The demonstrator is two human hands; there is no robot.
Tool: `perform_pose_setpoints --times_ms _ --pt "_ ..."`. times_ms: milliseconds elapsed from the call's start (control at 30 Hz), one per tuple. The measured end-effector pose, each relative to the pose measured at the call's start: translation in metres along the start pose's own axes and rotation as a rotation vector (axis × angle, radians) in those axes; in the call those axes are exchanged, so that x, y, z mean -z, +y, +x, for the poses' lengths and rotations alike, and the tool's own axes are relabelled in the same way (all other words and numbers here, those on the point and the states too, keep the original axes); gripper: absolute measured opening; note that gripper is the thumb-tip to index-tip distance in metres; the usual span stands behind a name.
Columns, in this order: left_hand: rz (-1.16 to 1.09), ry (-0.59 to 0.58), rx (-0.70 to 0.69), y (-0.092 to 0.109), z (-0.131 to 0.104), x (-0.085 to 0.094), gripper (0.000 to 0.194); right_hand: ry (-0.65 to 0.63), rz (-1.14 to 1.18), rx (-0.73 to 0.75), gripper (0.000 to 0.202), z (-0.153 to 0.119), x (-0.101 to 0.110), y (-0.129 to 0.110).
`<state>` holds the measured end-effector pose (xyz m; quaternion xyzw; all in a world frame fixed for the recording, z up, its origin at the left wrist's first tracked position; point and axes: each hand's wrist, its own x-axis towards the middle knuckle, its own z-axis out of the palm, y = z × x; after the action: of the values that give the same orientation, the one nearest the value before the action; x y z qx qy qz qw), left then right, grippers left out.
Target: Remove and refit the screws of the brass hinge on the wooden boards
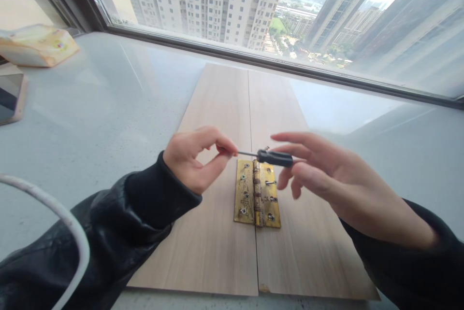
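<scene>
A small screwdriver (275,157) with a black handle lies level in the air above a brass hinge (243,204). My left hand (199,158) pinches the tip of its thin shaft between thumb and fingers. By the handle's end, my right hand (326,170) has its fingers spread apart; whether a finger touches the handle I cannot tell. The hinge lies flat across the seam of two light wooden boards (217,252). Screws sit in its left leaf. On the right leaf, a screw (270,183) stands out from its hole beside my right fingers.
Beneath the boards is a pale, glossy sill (108,102) along a window. A soft packet (39,47) and a phone-like device (12,95) lie at the far left. A white cable (72,232) arcs across the lower left, in front of my sleeve.
</scene>
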<state>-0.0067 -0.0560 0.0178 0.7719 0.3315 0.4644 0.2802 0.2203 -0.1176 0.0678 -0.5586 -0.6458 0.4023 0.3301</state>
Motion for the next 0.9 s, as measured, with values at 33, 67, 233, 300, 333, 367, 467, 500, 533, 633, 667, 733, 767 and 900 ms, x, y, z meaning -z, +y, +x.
perform_pose_setpoints --times_ms 33,67,233,300,333,367,467,500,533,633,667,733,767,900 --pt "-0.006 -0.059 -0.044 0.003 -0.003 -0.003 0.012 -0.039 -0.011 -0.029 0.054 -0.002 0.0 -0.002" --pt "-0.018 -0.1 -0.069 0.004 -0.006 -0.006 0.013 -0.054 -0.045 -0.043 0.045 -0.003 0.001 -0.003" --pt "-0.011 -0.078 -0.026 -0.003 -0.009 -0.009 0.04 -0.019 -0.358 -0.072 0.04 -0.009 0.028 -0.005" --pt "0.051 -0.006 0.069 -0.009 -0.005 -0.007 0.034 0.022 -0.519 -0.129 0.047 -0.012 0.044 -0.004" --pt "0.065 0.049 0.149 -0.012 -0.003 -0.007 0.027 0.042 -0.583 -0.141 0.05 -0.014 0.051 -0.003" --pt "0.061 0.103 0.225 -0.015 -0.001 -0.007 0.023 0.062 -0.632 -0.145 0.052 -0.016 0.057 -0.003" --pt "0.033 0.205 0.36 -0.019 0.002 -0.009 0.018 0.081 -0.706 -0.179 0.056 -0.016 0.062 -0.003" --pt "0.032 0.208 0.365 -0.019 0.003 -0.009 0.017 0.075 -0.712 -0.206 0.057 -0.015 0.06 -0.004" --pt "0.04 0.204 0.365 -0.018 0.003 -0.01 0.016 0.059 -0.713 -0.239 0.058 -0.013 0.058 -0.004" --pt "0.066 0.176 0.375 -0.015 0.002 -0.009 0.015 0.006 -0.703 -0.307 0.058 -0.008 0.05 -0.005" --pt "0.073 0.163 0.383 -0.013 0.002 -0.009 0.014 0.002 -0.706 -0.315 0.058 -0.007 0.049 -0.004" --pt "0.085 0.139 0.397 -0.011 0.002 -0.008 0.013 0.002 -0.721 -0.313 0.057 -0.007 0.047 -0.003" --pt "0.09 0.13 0.401 -0.011 0.002 -0.007 0.012 0.004 -0.732 -0.301 0.056 -0.007 0.047 -0.003" --pt "0.099 0.127 0.395 -0.01 0.002 -0.007 0.012 0.04 -0.778 -0.13 0.051 -0.012 0.046 -0.002"
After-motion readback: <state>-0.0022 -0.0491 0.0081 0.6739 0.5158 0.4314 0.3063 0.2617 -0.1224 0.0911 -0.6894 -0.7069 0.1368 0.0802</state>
